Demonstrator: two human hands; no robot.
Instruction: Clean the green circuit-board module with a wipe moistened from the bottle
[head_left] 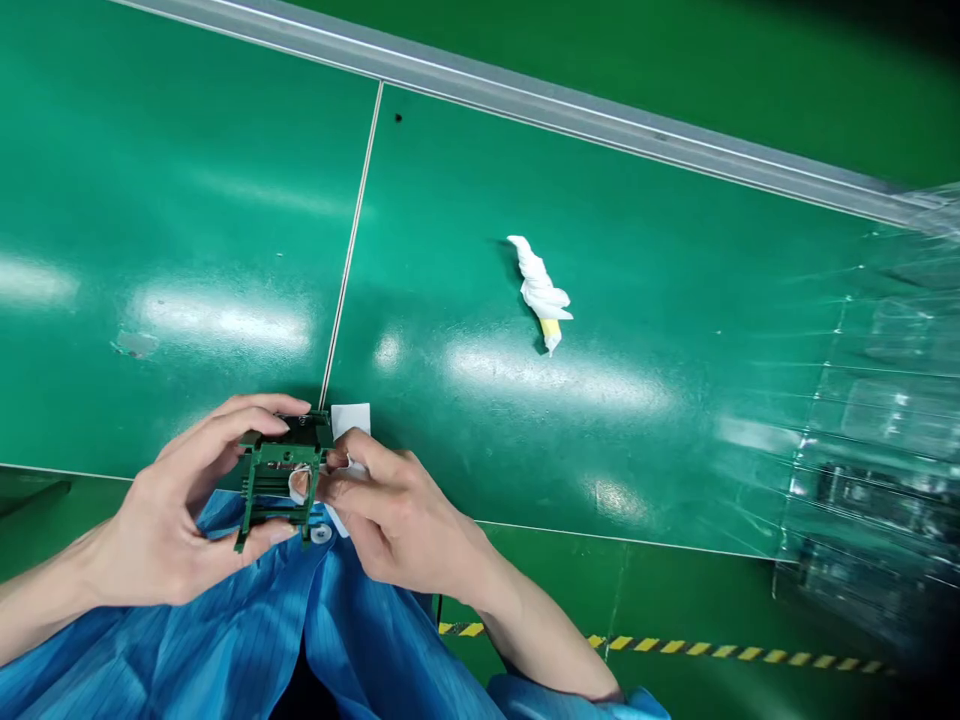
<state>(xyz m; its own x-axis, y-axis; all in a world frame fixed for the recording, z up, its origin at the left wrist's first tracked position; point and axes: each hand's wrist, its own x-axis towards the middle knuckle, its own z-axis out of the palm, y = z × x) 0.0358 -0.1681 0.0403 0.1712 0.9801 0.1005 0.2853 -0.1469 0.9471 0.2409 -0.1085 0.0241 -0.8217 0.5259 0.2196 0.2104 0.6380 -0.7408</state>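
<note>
A small dark green plastic frame (289, 456) with posts and crossbars is held above the table's front edge, in front of my body. My left hand (169, 510) grips it from the left, fingers along the top and thumb under the lower edge. My right hand (409, 515) pinches a white wipe (351, 417) at the frame's right side, and a fingertip wrapped in white reaches inside between the posts. One flat end of the wipe sticks up past the frame, and another part hangs below my fingers. The far side of the frame is partly hidden by my hands.
On the green table (450, 200) lies a twisted white cloth (541, 285) with a yellow part at its lower end. Clear plastic trays (885, 420) with dark parts stand at the right. A metal rail (525, 115) runs along the back edge.
</note>
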